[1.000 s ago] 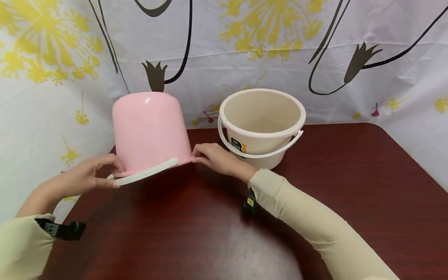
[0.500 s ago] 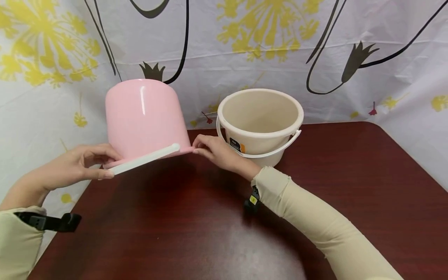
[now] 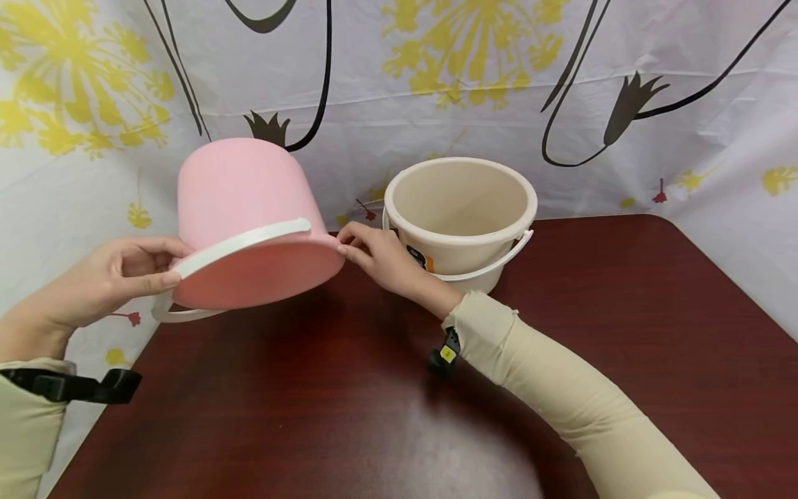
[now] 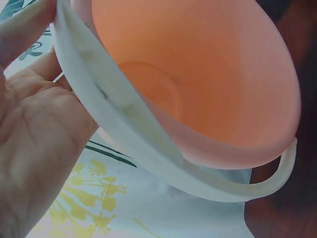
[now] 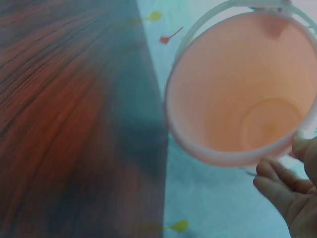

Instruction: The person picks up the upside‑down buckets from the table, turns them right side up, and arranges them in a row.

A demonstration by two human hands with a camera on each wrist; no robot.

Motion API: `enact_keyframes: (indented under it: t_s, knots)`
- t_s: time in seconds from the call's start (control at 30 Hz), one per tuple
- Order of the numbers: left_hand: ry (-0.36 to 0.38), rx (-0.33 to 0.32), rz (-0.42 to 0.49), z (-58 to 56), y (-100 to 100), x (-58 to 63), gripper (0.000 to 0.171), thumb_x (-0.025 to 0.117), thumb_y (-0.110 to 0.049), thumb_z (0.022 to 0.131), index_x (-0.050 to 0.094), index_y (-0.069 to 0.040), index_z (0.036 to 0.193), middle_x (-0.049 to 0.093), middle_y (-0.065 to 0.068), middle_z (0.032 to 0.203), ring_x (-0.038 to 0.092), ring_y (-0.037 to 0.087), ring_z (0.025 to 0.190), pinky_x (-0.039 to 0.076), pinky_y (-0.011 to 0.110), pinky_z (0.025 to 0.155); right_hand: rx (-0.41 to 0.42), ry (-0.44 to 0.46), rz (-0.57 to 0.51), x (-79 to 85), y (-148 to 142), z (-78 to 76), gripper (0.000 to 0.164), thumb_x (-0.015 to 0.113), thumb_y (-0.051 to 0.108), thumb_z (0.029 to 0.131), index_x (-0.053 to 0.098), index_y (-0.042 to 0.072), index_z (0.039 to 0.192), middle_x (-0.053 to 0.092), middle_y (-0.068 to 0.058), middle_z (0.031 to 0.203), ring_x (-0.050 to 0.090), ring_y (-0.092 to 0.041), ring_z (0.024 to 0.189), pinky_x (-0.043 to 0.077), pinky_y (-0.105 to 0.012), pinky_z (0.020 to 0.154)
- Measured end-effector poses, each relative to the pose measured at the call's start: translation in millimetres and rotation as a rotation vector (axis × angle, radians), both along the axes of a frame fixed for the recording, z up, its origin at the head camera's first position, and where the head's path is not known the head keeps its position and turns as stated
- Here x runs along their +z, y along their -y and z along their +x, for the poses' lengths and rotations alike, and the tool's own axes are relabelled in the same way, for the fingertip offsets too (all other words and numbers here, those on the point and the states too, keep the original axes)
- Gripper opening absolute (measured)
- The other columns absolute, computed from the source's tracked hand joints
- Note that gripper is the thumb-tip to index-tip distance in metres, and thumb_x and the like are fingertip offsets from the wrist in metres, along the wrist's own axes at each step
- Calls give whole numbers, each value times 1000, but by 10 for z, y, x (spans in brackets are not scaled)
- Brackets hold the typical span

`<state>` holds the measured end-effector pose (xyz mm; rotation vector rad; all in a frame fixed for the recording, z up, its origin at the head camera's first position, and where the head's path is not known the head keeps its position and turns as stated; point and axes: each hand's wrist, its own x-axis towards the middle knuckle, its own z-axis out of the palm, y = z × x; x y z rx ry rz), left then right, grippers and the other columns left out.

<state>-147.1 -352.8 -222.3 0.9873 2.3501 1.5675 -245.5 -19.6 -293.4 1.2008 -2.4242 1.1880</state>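
A pink bucket [image 3: 243, 187] hangs tilted above the left part of the table, bottom up, with its mouth facing down and toward me. Its white handle [image 4: 133, 134] runs along the rim. At the left side my left hand [image 3: 109, 284] pinches the rim and handle between thumb and fingers. Opposite it, my right hand [image 3: 393, 263] pinches the rim's right edge. The right wrist view shows the bucket's inside [image 5: 233, 89] with nothing in it. Just behind my right hand stands an upright cream bucket [image 3: 461, 239], its handle [image 3: 492, 267] hanging down in front.
The dark red-brown table [image 3: 349, 416] has a rounded far right corner. A white curtain [image 3: 474, 118] with yellow and grey flower prints hangs along the back and left side. The cream bucket carries a black and orange label [image 3: 416, 256].
Both hands have raised the pink bucket and tipped it, so its mouth now turns toward me and its inside shows. The cream bucket has stayed in place.
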Motion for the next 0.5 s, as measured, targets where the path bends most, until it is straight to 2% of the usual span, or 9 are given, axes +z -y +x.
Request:
enact_keyframes:
  t_s: [0.17,0.27,0.4,0.5]
  knots:
    - [70,-109,174,-31,58,-18,36,33,24,86,50,10,115,62,11,97,59,16,85,48,24,66,-27,14,9,145,19,67,17,52,24,94,59,12,104,65,-1,89,60,-11,79,45,-25,66]
    - [100,-134,240,-51,69,-25,35,29,22,88,48,11,115,62,13,103,59,17,93,49,24,74,-38,4,24,216,21,66,19,52,26,94,60,12,105,66,-2,86,59,-11,75,44,-25,65]
    - [108,-118,290,-81,68,-20,35,27,19,90,50,10,114,62,13,106,58,17,97,48,25,79,-53,6,31,296,10,41,20,53,26,94,61,13,105,66,-2,81,57,-10,68,43,-25,62]
    - [98,-94,330,-104,70,-9,34,27,17,91,52,11,114,60,15,106,57,19,97,49,26,77,-56,20,40,366,-2,29,20,52,27,94,62,13,105,65,-1,79,55,-9,65,42,-25,60]
